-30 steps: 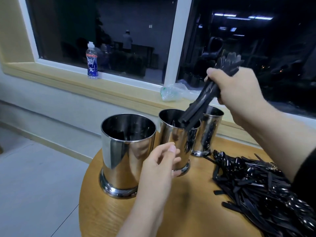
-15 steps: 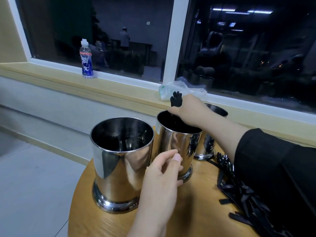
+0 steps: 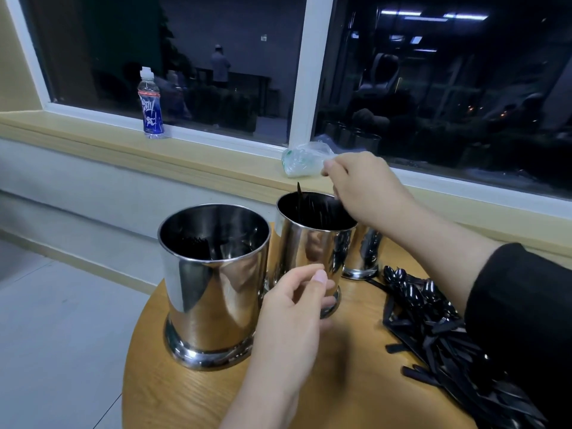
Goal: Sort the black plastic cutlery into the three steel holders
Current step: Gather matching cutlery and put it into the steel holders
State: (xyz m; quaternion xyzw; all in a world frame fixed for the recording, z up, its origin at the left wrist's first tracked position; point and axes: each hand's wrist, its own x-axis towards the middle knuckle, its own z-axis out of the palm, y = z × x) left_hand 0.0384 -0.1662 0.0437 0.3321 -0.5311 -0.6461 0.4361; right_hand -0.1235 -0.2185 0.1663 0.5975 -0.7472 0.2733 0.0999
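Three steel holders stand on a round wooden table [image 3: 356,382]: a wide left holder [image 3: 213,283], a middle holder [image 3: 306,243] and a right holder [image 3: 363,255] half hidden behind it. Black cutlery [image 3: 312,209] stands inside the middle holder, one tip poking above its rim. My right hand [image 3: 362,187] hovers just over that rim, fingers loosely bent, nothing visible in them. My left hand [image 3: 294,308] is loosely curled and holds nothing, in front of the middle holder's base. A loose pile of black cutlery [image 3: 433,332] lies on the table's right, partly under my right sleeve.
Some dark pieces lie in the bottom of the left holder. A blue drink bottle [image 3: 150,109] and a crumpled clear plastic bag [image 3: 301,159] sit on the window sill behind. Grey floor lies beyond the table's left edge.
My right hand brought a bunch of black cutlery down into the middle holder, let it go, and has lifted slightly above the rim. My left hand stayed by the holder's base.
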